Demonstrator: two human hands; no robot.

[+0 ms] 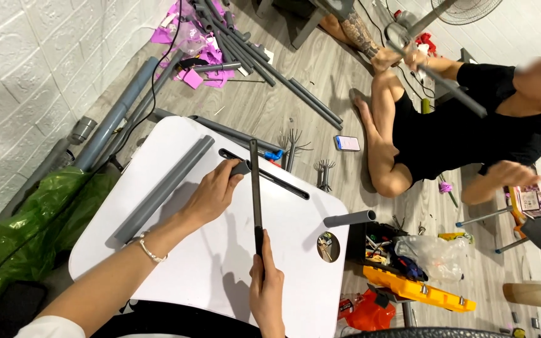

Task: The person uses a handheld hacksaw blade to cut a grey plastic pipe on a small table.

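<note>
My left hand [213,193] grips a short grey pipe piece [241,167] over a small white table [176,263]. My right hand [267,283] holds the black handle of a long thin saw-like blade [255,188], which stands across that pipe piece. A longer grey pipe [164,188] lies on the table to the left of my left hand. Another short grey pipe [349,218] rests at the table's right edge.
A person in black [464,134] sits on the floor at the right, holding a grey pipe. Many grey pipes [264,62] lie on the wooden floor beyond the table. A green bag [39,219] is at the left, a tool box [408,275] at the right, a phone [347,143] on the floor.
</note>
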